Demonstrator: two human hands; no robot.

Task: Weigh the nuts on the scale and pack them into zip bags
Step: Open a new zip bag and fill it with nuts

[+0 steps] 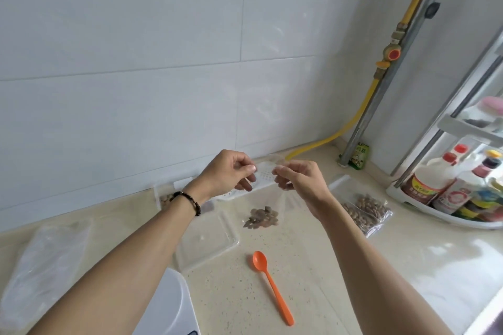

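Both hands hold a clear zip bag (265,198) up above the counter by its top edge. My left hand (230,172) pinches the left end of the top and my right hand (298,176) pinches the right end. A small heap of brown nuts (261,218) hangs in the bottom of the bag. The white scale (166,304) is at the bottom left, partly under my left forearm. An orange spoon (272,284) lies on the counter in front. A clear empty tray (206,242) sits to the left of the spoon.
A filled zip bag of nuts (363,208) lies to the right. A pile of empty clear bags (46,264) lies at the far left. A container of nuts (166,198) stands by the wall. A rack with bottles (451,190) fills the right corner, beside a yellow gas hose (340,131).
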